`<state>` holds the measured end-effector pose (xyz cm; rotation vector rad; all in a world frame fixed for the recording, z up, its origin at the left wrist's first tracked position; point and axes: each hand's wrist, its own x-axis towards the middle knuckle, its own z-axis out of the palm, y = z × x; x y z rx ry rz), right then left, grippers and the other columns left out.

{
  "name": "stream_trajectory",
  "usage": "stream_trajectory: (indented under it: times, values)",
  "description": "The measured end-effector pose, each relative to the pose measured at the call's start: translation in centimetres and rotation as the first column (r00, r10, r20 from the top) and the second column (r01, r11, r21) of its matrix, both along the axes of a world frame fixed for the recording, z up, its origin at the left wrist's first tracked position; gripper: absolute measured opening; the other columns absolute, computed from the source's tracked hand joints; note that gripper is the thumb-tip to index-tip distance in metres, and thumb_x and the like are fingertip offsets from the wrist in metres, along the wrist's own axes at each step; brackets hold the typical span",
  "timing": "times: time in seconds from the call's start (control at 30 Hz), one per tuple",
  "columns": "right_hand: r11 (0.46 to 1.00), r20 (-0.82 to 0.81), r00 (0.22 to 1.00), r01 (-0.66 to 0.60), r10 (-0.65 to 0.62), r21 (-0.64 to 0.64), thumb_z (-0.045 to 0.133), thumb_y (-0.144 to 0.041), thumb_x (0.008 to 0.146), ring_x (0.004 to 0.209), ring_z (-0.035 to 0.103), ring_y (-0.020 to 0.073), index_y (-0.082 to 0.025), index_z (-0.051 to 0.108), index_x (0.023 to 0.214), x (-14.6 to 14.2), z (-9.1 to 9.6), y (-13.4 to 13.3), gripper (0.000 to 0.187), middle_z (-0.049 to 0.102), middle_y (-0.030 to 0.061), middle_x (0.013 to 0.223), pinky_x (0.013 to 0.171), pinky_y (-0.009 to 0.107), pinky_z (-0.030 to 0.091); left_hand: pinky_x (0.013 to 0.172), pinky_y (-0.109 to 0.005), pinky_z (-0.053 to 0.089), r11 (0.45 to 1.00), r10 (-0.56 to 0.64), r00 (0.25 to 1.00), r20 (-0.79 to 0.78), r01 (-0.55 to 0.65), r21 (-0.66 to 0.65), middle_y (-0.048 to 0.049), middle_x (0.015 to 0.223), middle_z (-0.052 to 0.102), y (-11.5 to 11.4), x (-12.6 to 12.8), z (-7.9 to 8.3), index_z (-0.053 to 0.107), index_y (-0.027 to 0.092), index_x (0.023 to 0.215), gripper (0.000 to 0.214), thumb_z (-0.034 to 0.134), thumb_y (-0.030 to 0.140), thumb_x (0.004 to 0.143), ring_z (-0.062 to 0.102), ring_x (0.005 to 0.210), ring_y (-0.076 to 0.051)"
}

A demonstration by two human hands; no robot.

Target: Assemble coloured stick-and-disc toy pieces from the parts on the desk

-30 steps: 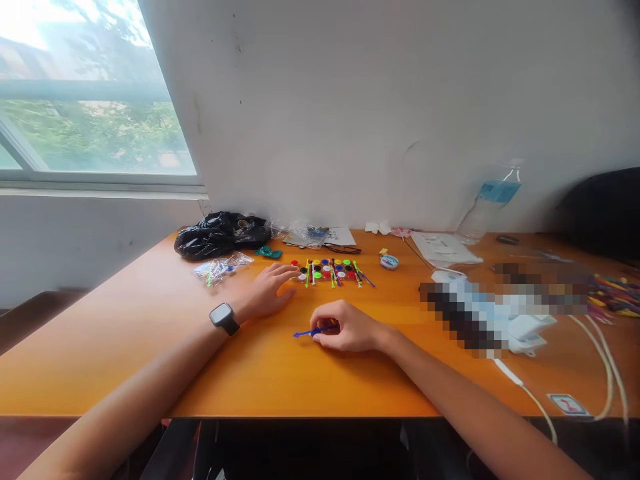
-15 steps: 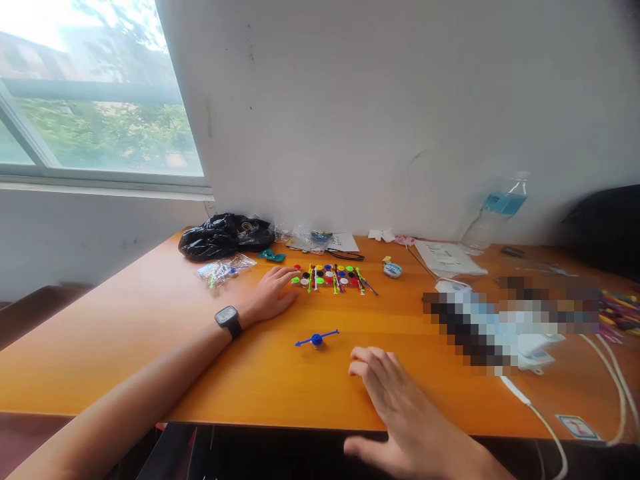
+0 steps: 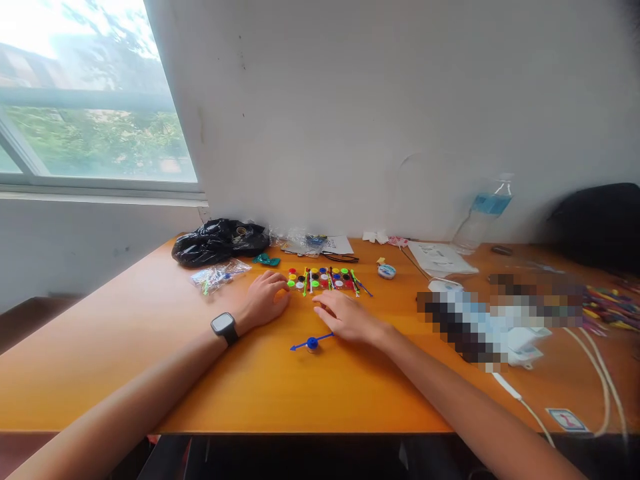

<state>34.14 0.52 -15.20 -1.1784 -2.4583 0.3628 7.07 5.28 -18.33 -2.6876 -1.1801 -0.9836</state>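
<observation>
My left hand [image 3: 264,299], below a dark wristwatch [image 3: 223,325], rests on the table with its fingers loosely bent and nothing visible in them. Its fingertips are beside the left end of rows of coloured round discs [image 3: 293,284], where several thin plastic arrows [image 3: 311,281] also lie. Just in front of those rows hovers or rests my right hand [image 3: 345,315], fingers slightly apart and holding nothing I can see. Nearer to me stands a blue arrow spinner [image 3: 312,344], its pointer mounted across a round base. The pointer's right end reaches under my right hand.
A black plastic bag [image 3: 215,243] and a clear bag of parts [image 3: 217,275] lie at the back left. A small round tin [image 3: 387,271], papers [image 3: 440,259] and a bottle [image 3: 477,220] are at the back right. White cables [image 3: 600,373] cross the right side.
My right hand has moved forward and left, from the table's near edge past the spinner to the disc rows. My left hand stays by the discs, its fingers more bent.
</observation>
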Motion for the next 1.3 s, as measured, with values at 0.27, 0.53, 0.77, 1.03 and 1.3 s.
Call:
stream_trajectory:
  times: [0.27, 0.53, 0.77, 1.03, 1.3]
  values:
    - [1.0, 0.151, 0.989, 0.002, 0.001, -0.016, 0.041, -0.043, 0.112, 0.109, 0.065, 0.0272, -0.021, 0.065, 0.14, -2.3, -0.9, 3.3, 0.044, 0.068, 0.0138, 0.12, 0.094, 0.038, 0.05, 0.1, -0.045, 0.056, 0.999, -0.039, 0.999, -0.027, 0.038, -0.026, -0.0073, 0.116, 0.076, -0.1, 0.0, 0.1, 0.072, 0.027, 0.12, 0.031, 0.056, 0.017, 0.095, 0.068, 0.113, -0.027]
    - [0.999, 0.157, 0.987, -0.021, 0.025, -0.026, 0.044, -0.042, 0.111, 0.096, 0.062, 0.0236, -0.02, 0.072, 0.124, -2.2, -0.5, 2.9, 0.038, 0.064, 0.0105, 0.108, 0.083, 0.034, 0.048, 0.077, -0.034, 0.058, 0.997, -0.01, 1.0, 0.027, 0.012, -0.074, -0.0079, 0.104, 0.073, -0.6, 0.2, 0.4, 0.074, 0.025, 0.112, 0.021, 0.057, 0.026, 0.099, 0.071, 0.088, -0.022]
    - [0.995, 0.094, 0.99, -0.098, 0.1, -0.033, 0.046, -0.04, 0.111, 0.089, 0.059, 0.0202, -0.02, 0.073, 0.101, -1.5, -0.2, 2.6, 0.035, 0.059, 0.0066, 0.099, 0.079, 0.032, 0.046, 0.077, -0.03, 0.059, 0.964, -0.2, 0.978, 0.063, 0.208, -0.167, -0.0087, 0.102, 0.069, -1.5, 0.8, 0.7, 0.08, 0.022, 0.104, 0.024, 0.056, 0.025, 0.1, 0.069, 0.082, -0.017]
    - [0.984, 0.014, 0.986, -0.165, 0.166, -0.064, 0.056, -0.036, 0.107, 0.083, 0.062, 0.0186, -0.021, 0.079, 0.095, 0.7, 0.4, 1.4, 0.03, 0.064, 0.0058, 0.1, 0.075, 0.032, 0.047, 0.074, -0.028, 0.057, 0.97, -0.211, 0.977, -0.003, 0.209, -0.123, -0.0082, 0.099, 0.066, -2.1, 1.3, 0.7, 0.076, 0.021, 0.1, 0.027, 0.05, 0.023, 0.104, 0.066, 0.08, -0.016]
    - [0.993, -0.075, 0.993, -0.095, 0.09, -0.071, 0.067, -0.03, 0.098, 0.089, 0.066, 0.0212, -0.02, 0.078, 0.101, 2.3, 0.0, 2.0, 0.015, 0.072, 0.0077, 0.103, 0.078, 0.031, 0.051, 0.068, -0.033, 0.053, 0.95, -0.221, 0.872, -0.437, 0.293, 0.104, -0.007, 0.089, 0.063, -2.2, 1.8, 0.6, 0.065, 0.02, 0.089, 0.026, 0.045, 0.012, 0.103, 0.06, 0.071, -0.018]
